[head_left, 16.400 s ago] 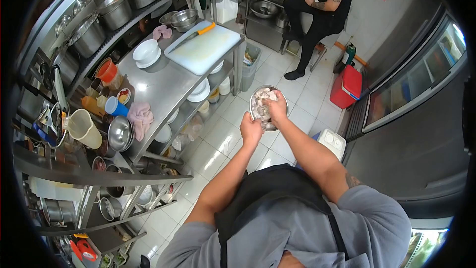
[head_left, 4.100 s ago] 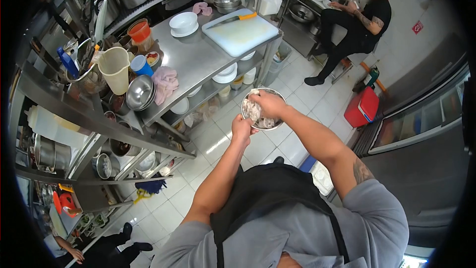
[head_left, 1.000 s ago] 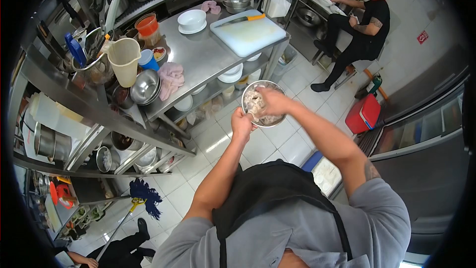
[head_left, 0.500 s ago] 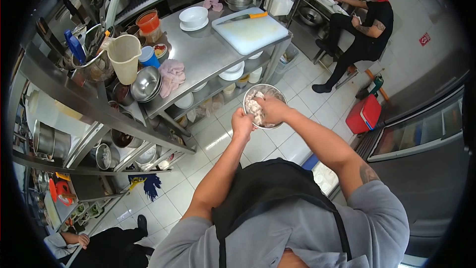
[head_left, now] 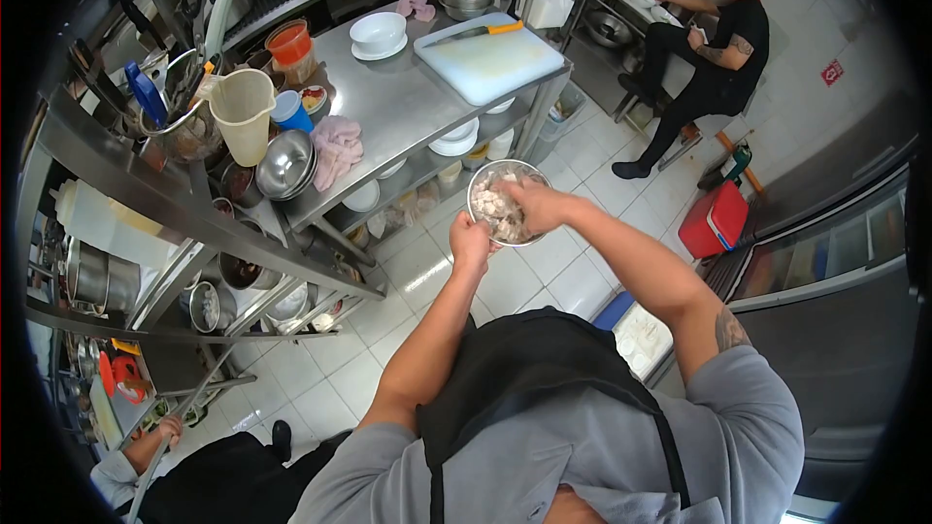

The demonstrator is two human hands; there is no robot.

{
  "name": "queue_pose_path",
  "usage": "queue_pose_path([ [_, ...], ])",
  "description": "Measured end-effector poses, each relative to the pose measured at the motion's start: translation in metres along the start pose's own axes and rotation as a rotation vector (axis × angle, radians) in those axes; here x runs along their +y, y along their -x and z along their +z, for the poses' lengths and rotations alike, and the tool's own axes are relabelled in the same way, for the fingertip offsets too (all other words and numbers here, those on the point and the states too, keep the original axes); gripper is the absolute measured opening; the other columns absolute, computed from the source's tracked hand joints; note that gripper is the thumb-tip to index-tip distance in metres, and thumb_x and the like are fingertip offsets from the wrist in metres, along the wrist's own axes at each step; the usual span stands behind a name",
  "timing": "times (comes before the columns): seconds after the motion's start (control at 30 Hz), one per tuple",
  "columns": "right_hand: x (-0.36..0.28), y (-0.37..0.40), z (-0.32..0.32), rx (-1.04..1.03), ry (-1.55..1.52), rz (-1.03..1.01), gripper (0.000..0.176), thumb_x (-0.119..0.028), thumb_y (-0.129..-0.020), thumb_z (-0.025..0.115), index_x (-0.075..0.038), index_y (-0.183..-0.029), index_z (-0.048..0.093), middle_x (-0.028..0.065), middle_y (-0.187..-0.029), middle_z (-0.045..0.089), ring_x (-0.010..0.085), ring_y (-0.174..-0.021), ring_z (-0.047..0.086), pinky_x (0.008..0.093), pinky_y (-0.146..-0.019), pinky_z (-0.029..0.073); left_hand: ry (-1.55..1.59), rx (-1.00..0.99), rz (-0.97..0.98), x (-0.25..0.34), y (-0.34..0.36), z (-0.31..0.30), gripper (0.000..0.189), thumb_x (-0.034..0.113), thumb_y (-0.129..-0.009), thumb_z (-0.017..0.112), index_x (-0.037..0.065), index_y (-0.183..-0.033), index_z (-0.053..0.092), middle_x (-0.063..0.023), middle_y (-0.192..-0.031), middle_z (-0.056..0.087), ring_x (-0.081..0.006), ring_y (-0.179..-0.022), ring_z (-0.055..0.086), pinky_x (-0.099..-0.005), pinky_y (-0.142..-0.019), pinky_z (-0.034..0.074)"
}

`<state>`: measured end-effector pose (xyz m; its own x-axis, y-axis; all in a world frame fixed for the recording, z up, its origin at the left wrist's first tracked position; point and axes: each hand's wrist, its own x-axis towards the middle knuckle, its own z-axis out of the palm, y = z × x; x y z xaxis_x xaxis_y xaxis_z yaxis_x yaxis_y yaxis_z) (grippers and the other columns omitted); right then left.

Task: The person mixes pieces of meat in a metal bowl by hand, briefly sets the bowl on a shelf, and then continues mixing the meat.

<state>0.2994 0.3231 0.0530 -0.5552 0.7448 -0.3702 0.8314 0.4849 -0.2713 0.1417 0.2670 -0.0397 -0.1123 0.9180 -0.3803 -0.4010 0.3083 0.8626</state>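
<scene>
A round metal bowl [head_left: 527, 171] is held out in front of my body, above the tiled floor. Pale, wet-looking chunks of food [head_left: 491, 204], possibly raw meat, lie inside it. My left hand [head_left: 471, 241] grips the bowl's near left rim, thumb on top and fingers underneath. Reaching in from the right, my right hand [head_left: 540, 207] has its fingers down among the chunks. Those fingertips are hidden by the food and the hand itself, so their grip does not show.
A steel counter [head_left: 388, 126] ahead carries a white cutting board [head_left: 485, 73] with a knife [head_left: 476, 32], and stacked metal bowls [head_left: 286, 163]. One person [head_left: 733, 49] sits at upper right; another person's hand [head_left: 170, 429] holds a pole at lower left. A red cooler [head_left: 714, 221] stands right.
The bowl has shifted slightly left and up. My right hand has moved within it, exposing more chunks. At lower left, the other person's hand rose and the blue mop head left view.
</scene>
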Motion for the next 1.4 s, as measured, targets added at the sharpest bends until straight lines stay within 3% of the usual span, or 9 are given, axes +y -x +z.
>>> queue_pose_path([
  [0.1,-0.004,0.0,0.022,0.249,0.006,0.045,0.091,-0.016,-0.067,0.08,-0.015,-0.147,0.035,0.0328,-0.124,0.052,0.0439,-0.114,0.057,0.0455,-0.097,0.048,0.042,-0.019,0.046,0.004,0.007,0.004,0.013,-0.006,-0.082,0.05,0.006,-0.08,0.045,-0.0105,-0.067,0.058,-0.0148,-0.043,0.053,-0.0277,-0.036,0.042],
  [0.23,0.014,-0.015,0.025,0.232,-0.018,0.155,0.081,-0.012,-0.07,0.078,-0.016,-0.142,0.04,0.0257,-0.126,0.054,0.043,-0.111,0.058,0.0442,-0.096,0.049,0.001,0.012,0.075,-0.001,0.004,0.009,0.017,-0.007,-0.08,0.052,0.007,-0.076,0.042,-0.0084,-0.065,0.053,-0.0153,-0.043,0.051,-0.029,-0.035,0.043],
  [0.37,0.013,-0.015,0.027,0.489,-0.228,0.037,0.088,-0.021,-0.069,0.08,-0.008,-0.145,0.037,0.0264,-0.132,0.051,0.0432,-0.124,0.05,0.0439,-0.106,0.041,0.066,0.098,0.144,-0.001,0.007,0.014,0.019,-0.007,-0.081,0.05,0.007,-0.075,0.04,-0.0074,-0.064,0.053,-0.0134,-0.042,0.05,-0.0278,-0.036,0.042],
  [0.6,-0.023,-0.035,0.036,0.789,-0.887,0.534,0.084,-0.032,-0.072,0.079,0.001,-0.14,0.045,0.0262,-0.13,0.056,0.0378,-0.128,0.05,0.041,-0.107,0.04,-0.1,0.128,0.275,-0.003,0.021,0.03,0.015,-0.002,-0.083,0.053,0.006,-0.075,0.044,-0.0061,-0.063,0.055,-0.0162,-0.048,0.057,-0.032,-0.039,0.047],
  [0.73,0.0,-0.026,0.04,0.679,-0.909,0.394,0.053,-0.022,-0.074,0.074,-0.006,-0.123,0.062,0.0214,-0.12,0.064,0.0307,-0.117,0.06,0.0402,-0.101,0.044,-0.265,0.048,0.213,0.004,0.022,0.027,0.009,-0.002,-0.082,0.054,0.004,-0.077,0.048,-0.0089,-0.067,0.059,-0.0174,-0.05,0.059,-0.0324,-0.04,0.048],
  [0.87,0.022,-0.013,0.036,0.345,-0.375,0.02,0.053,-0.021,-0.073,0.073,-0.008,-0.123,0.062,0.0204,-0.124,0.061,0.0374,-0.119,0.056,0.0433,-0.101,0.045,-0.132,-0.018,0.02,-0.01,0.006,0.011,0.008,-0.004,-0.079,0.054,0.003,-0.079,0.05,-0.0089,-0.067,0.059,-0.0182,-0.048,0.058,-0.0317,-0.04,0.048],
  [1.0,0.001,0.004,0.032,0.314,-0.14,-0.223,0.052,-0.022,-0.071,0.076,-0.008,-0.119,0.064,0.0146,-0.126,0.059,0.0393,-0.121,0.051,0.0459,-0.098,0.046,-0.132,-0.17,-0.063,0.001,0.01,0.004,0.009,-0.004,-0.077,0.053,0.003,-0.079,0.048,-0.007,-0.064,0.054,-0.0164,-0.044,0.053,-0.0297,-0.038,0.047],
  [1.23,0.012,-0.016,0.041,0.219,-0.107,0.052,0.041,-0.009,-0.069,0.071,-0.006,-0.11,0.064,0.0152,-0.119,0.061,0.0354,-0.111,0.058,0.0461,-0.092,0.048,-0.118,-0.138,-0.124,-0.005,0.014,0.005,0.009,-0.004,-0.078,0.052,0.003,-0.082,0.049,-0.0077,-0.064,0.055,-0.0156,-0.041,0.051,-0.0286,-0.035,0.042],
  [1.4,0.025,0.011,0.022,0.207,-0.23,-0.26,0.067,-0.022,-0.074,0.074,-0.018,-0.137,0.051,0.024,-0.126,0.056,0.0375,-0.119,0.054,0.0465,-0.1,0.045,-0.054,-0.082,-0.038,-0.01,0.008,-0.006,0.012,-0.006,-0.077,0.052,0.004,-0.083,0.049,-0.008,-0.065,0.057,-0.0146,-0.041,0.051,-0.0269,-0.034,0.038],
])
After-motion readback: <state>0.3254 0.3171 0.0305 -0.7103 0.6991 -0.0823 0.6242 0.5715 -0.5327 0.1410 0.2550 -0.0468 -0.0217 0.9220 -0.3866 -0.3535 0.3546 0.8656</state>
